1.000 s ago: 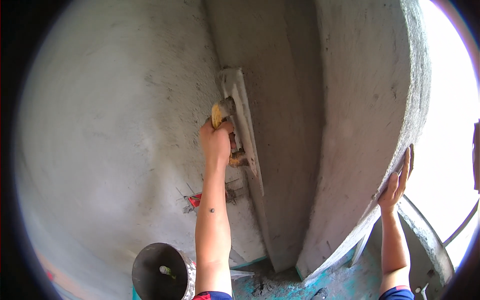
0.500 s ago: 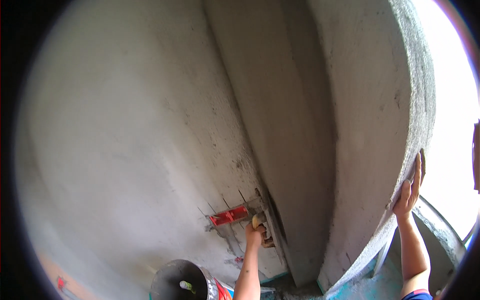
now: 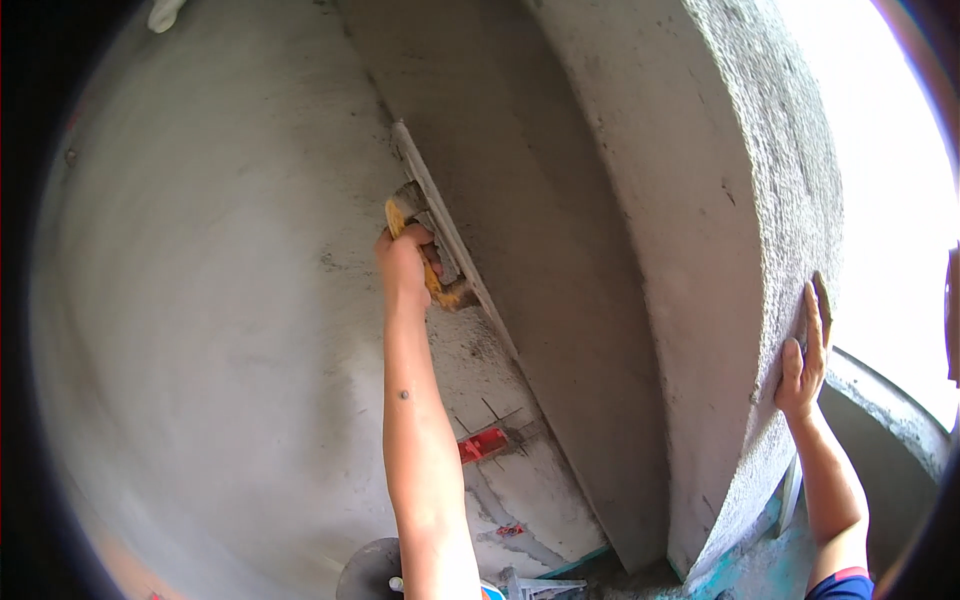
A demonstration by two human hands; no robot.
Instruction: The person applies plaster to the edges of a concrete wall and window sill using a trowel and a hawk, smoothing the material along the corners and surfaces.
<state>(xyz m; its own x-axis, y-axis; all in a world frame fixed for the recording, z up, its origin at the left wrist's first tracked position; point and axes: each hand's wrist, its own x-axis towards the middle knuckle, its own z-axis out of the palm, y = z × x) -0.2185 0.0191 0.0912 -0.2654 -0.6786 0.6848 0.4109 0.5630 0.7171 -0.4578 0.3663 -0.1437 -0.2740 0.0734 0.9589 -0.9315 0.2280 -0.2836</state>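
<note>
My left hand (image 3: pixel 404 260) is closed round the yellow, cement-crusted handle of a long plastering float (image 3: pixel 478 298), which lies along an inner corner of the grey plastered wall (image 3: pixel 210 290). My forearm crosses the wall below it. My right hand (image 3: pixel 805 350) rests with fingers stretched against the rough edge of the projecting concrete surface (image 3: pixel 760 170) at the right. A red recessed box (image 3: pixel 482 445) is set in the wall below the float, with cracked plaster around it.
A dark bucket (image 3: pixel 365 575) stands at the bottom, partly hidden by my left forearm. A bright opening (image 3: pixel 890 200) with a ledge (image 3: pixel 890 400) is at the right. A stained floor (image 3: pixel 760 545) shows low down, and a small white object (image 3: pixel 165 14) at top left.
Since half a second ago my left hand and the float have risen from beside the red box to higher along the corner. The view has shifted; my right hand stays on the edge.
</note>
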